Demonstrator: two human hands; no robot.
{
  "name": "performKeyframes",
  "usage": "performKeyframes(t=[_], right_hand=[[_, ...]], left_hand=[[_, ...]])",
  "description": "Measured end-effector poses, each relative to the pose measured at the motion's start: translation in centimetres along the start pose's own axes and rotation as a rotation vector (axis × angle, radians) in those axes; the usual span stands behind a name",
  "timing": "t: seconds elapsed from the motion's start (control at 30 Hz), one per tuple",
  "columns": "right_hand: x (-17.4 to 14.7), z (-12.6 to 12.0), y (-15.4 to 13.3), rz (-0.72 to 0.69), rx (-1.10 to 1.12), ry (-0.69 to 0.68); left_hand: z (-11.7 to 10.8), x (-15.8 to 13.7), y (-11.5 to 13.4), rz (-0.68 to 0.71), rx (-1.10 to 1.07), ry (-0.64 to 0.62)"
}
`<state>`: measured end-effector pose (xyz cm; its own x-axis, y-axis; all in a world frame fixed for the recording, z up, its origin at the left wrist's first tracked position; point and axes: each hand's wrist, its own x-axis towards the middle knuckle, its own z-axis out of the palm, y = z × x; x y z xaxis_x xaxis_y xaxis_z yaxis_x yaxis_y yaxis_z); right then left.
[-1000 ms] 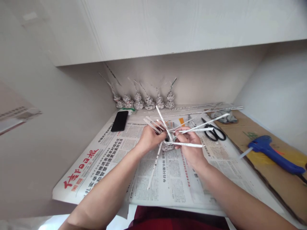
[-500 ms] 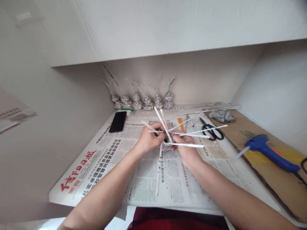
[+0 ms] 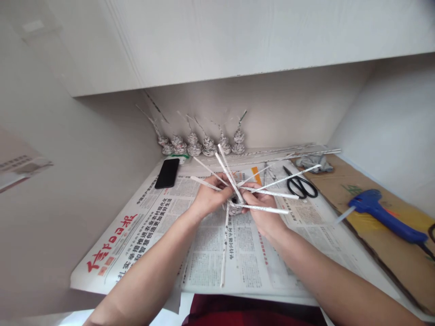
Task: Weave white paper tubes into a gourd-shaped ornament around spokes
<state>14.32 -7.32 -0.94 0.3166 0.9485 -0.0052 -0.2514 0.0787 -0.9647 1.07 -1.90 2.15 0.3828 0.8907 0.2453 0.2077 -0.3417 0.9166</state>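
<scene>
My left hand (image 3: 211,198) and right hand (image 3: 266,210), fingers curled nearly closed, grip the woven paper piece (image 3: 234,208), strips (image 3: 268,209) splaying outward.

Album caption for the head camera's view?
Left hand and right hand hold a woven paper piece, sticks splayed above newspaper.

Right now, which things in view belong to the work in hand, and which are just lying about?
In the work:
woven piece, held between left hand and right hand
paper sticks fanning from it

Unheld, though some may serve:
phone
scissors
glue gun
six woven figures
</scene>
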Motion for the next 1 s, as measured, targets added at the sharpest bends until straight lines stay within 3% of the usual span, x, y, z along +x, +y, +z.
performKeyframes(t=[0.23,0.43,0.63,0.87,1.0], right_hand=[[0.1,-0.3,0.5,-0.026,0.002,-0.015],[0.4,-0.8,0.4,-0.143,-0.076,0.023],[0.2,-0.9,-0.3,-0.198,-0.191,0.027],[0.0,-0.8,-0.9,-0.333,-0.454,0.076],[0.2,-1.0,-1.2,-0.33,-0.523,0.091]], left_hand=[[-0.2,0.0,-0.1,-0.006,-0.003,-0.01],[0.0,-0.2,0.3,0.034,0.048,0.031],[0.3,-0.6,0.2,0.103,0.125,0.054],[0.5,-0.6,0.0,0.084,0.118,0.068],[0.9,-0.5,0.0,0.049,0.042,0.085]])
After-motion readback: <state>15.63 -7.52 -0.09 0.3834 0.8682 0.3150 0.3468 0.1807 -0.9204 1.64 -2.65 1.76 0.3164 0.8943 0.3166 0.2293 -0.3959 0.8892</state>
